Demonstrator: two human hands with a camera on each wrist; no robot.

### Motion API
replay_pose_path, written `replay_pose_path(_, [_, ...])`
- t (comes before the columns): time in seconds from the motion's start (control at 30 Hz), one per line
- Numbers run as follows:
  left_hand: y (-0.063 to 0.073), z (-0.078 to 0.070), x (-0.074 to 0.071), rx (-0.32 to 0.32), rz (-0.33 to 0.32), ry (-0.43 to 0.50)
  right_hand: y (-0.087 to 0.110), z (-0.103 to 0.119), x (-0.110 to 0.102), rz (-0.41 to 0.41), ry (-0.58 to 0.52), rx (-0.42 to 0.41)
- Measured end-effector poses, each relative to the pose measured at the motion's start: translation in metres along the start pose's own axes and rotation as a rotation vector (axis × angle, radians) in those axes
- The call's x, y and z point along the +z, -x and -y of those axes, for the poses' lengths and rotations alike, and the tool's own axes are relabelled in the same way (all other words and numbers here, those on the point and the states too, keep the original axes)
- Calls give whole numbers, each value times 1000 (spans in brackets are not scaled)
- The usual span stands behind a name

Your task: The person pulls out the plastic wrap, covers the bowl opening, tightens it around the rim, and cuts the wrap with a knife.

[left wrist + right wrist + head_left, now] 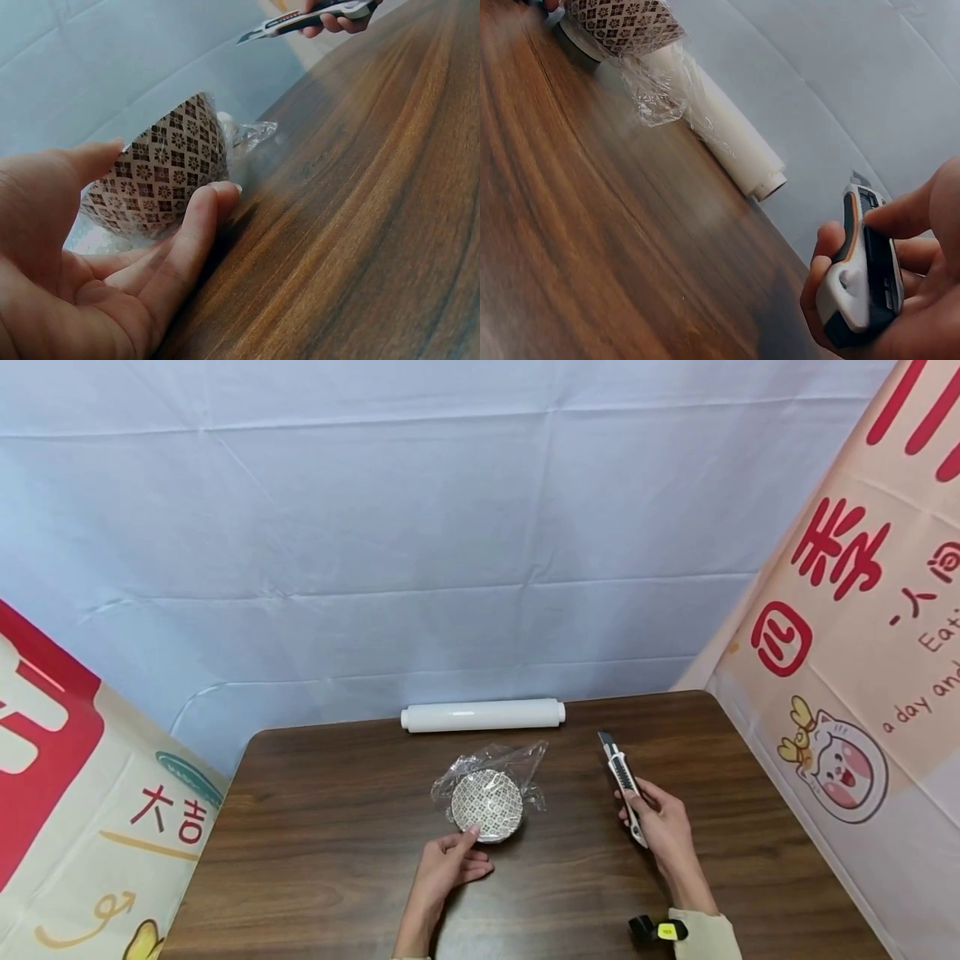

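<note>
A small bowl (pixel 487 806) with a brown-and-white flower-and-diamond pattern stands near the table's middle. Clear plastic film (pixel 534 762) covers it, bunching loosely past its far rim. My left hand (pixel 448 864) holds the bowl's near side, thumb at the rim and fingers curved below along the wall (pixel 169 161). To the right, my right hand (pixel 663 827) grips a white-and-black utility knife (pixel 619 770), its blade out and pointing away from me. In the right wrist view the thumb presses the slider side of the knife (pixel 855 289), well apart from the bowl.
Along the back edge of the brown wooden table (pixel 322 827) lies a white roll of film (pixel 483 716). A pale cloth (pixel 375 568) hangs behind it, with printed cloths on both sides. A black item with a yellow label (pixel 660 930) sits by the right sleeve.
</note>
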State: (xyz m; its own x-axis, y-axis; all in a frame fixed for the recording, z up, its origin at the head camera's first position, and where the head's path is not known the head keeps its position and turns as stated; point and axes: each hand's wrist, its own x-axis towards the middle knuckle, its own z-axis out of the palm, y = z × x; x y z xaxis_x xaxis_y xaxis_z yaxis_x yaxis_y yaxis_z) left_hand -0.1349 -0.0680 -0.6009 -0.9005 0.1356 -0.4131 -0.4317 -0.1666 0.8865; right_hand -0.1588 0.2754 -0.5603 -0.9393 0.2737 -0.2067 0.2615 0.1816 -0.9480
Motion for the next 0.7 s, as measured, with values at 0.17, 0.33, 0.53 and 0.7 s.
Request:
replay_pose_path(0.17, [-1, 1, 0, 2, 8, 4, 2, -3, -5, 9, 8, 8])
replay_pose_path(0.33, [-3, 1, -1, 6, 14, 5, 3, -4, -9, 27, 5, 26])
replay_pose_path(0.53, [-3, 1, -3, 4, 26, 5, 6, -5, -12, 37, -5, 62])
replay_pose_path(0.7, [-3, 0, -3, 8, 29, -2, 9, -5, -14, 67, -22, 61])
